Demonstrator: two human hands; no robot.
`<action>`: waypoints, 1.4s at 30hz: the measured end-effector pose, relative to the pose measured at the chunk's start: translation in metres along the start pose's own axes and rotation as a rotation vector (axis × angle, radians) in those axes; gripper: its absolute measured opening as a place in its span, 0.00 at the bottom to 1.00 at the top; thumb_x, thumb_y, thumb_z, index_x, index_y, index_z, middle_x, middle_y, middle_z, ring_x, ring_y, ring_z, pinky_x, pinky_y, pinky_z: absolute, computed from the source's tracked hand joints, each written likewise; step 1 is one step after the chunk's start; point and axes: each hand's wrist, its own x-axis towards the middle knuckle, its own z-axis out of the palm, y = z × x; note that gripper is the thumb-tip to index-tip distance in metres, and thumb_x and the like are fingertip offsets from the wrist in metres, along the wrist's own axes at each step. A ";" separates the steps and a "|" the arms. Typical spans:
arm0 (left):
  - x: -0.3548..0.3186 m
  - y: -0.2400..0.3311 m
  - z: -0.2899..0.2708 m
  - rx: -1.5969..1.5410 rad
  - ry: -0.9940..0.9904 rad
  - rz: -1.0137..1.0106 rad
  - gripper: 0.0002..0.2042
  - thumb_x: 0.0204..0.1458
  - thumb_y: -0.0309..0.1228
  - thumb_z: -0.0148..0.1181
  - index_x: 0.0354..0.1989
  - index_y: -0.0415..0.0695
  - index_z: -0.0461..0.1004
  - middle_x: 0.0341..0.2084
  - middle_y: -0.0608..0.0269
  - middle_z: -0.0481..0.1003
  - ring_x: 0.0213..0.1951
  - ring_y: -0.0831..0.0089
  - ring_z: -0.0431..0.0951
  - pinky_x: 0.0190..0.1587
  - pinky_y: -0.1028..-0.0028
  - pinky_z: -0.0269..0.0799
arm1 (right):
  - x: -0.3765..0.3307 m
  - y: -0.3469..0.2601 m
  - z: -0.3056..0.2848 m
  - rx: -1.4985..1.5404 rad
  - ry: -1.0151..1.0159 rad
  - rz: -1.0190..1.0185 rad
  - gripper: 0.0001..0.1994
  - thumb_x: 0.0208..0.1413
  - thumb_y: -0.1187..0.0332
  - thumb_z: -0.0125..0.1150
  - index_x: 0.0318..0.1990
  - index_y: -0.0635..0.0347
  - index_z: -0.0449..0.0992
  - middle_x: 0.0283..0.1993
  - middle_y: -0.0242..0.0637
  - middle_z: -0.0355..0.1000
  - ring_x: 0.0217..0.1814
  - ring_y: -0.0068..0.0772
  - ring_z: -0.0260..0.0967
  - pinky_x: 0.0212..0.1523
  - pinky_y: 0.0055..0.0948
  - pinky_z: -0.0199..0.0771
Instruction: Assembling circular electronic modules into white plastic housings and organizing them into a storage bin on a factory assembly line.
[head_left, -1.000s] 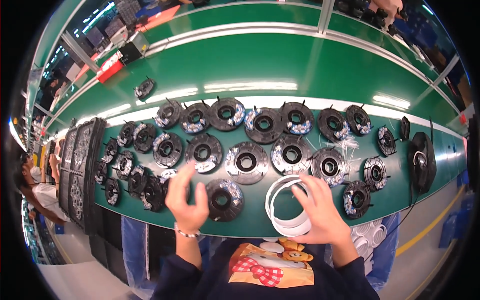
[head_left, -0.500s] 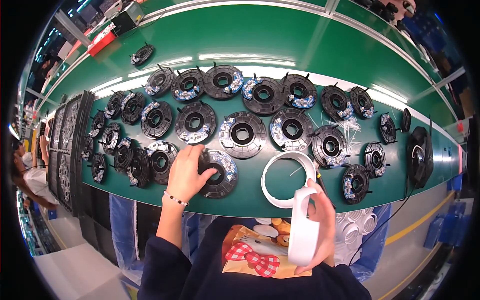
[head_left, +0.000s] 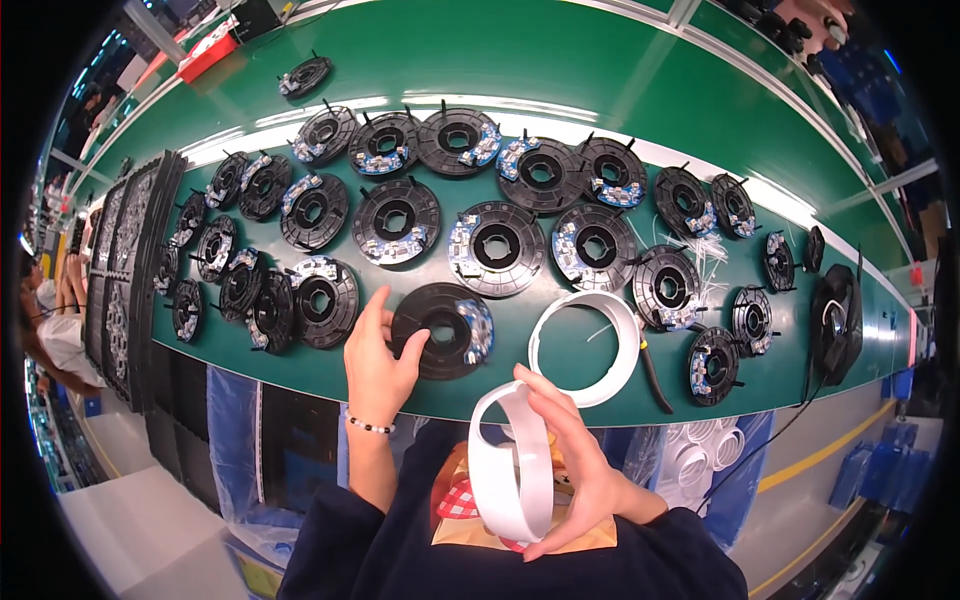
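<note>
My left hand (head_left: 383, 357) is at the left edge of a round black disc (head_left: 405, 330) with a blue-and-white circuit board along its right side. Its thumb reaches over the disc, while the fingers stay spread beside the rim; the disc is slightly blurred. In my right hand (head_left: 583, 470) is a white plastic ring (head_left: 535, 470) with a rounded opening in its wall, held on edge in front of my body between thumb and fingers. A second white ring (head_left: 628, 350) lies on the table, just beyond the held one.
Several similar black discs (head_left: 398, 222) with circuit boards cover the green table (head_left: 480, 395). A dark-handled tool (head_left: 655, 380) lies right of the ring, near thin white strips (head_left: 705, 250). Black trays (head_left: 135, 290) are stacked left; white rings (head_left: 695, 455) fill a blue-lined container below the edge.
The right hand has brought its white ring leftward and turned it. The disc by my left hand has turned clockwise and shifted slightly away, and the left fingers now lie beside its rim.
</note>
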 end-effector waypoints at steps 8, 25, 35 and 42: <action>-0.028 0.014 -0.023 -0.761 0.065 -0.075 0.05 0.43 0.19 0.53 0.29 0.32 0.70 0.26 0.66 0.65 0.29 0.81 0.65 0.32 0.84 0.60 | 0.036 -0.001 0.013 -0.538 0.312 -0.185 0.55 0.20 0.51 0.73 0.57 0.66 0.46 0.58 0.64 0.43 0.59 0.58 0.45 0.53 0.47 0.45; -0.025 -0.004 0.005 -2.217 -0.637 -0.355 0.33 0.50 0.52 0.33 0.56 0.35 0.51 0.52 0.46 0.58 0.53 0.56 0.61 0.55 0.61 0.55 | 0.066 -0.003 0.024 -0.756 0.136 -0.004 0.55 0.20 0.50 0.71 0.57 0.68 0.47 0.61 0.63 0.35 0.55 0.60 0.44 0.52 0.49 0.47; -0.022 0.032 0.002 -1.883 -0.347 -0.597 0.19 0.49 0.40 0.43 0.43 0.38 0.66 0.36 0.54 0.72 0.37 0.67 0.73 0.42 0.69 0.68 | 0.066 -0.002 0.002 -0.625 0.102 -0.038 0.55 0.20 0.53 0.71 0.58 0.69 0.46 0.61 0.57 0.40 0.55 0.56 0.46 0.54 0.45 0.48; -0.031 0.021 0.016 -2.008 -0.400 -0.332 0.28 0.53 0.50 0.31 0.52 0.37 0.59 0.46 0.50 0.65 0.47 0.61 0.67 0.50 0.64 0.62 | 0.065 0.010 0.005 -0.577 0.160 -0.050 0.58 0.19 0.51 0.72 0.59 0.66 0.43 0.61 0.55 0.43 0.59 0.55 0.46 0.55 0.45 0.45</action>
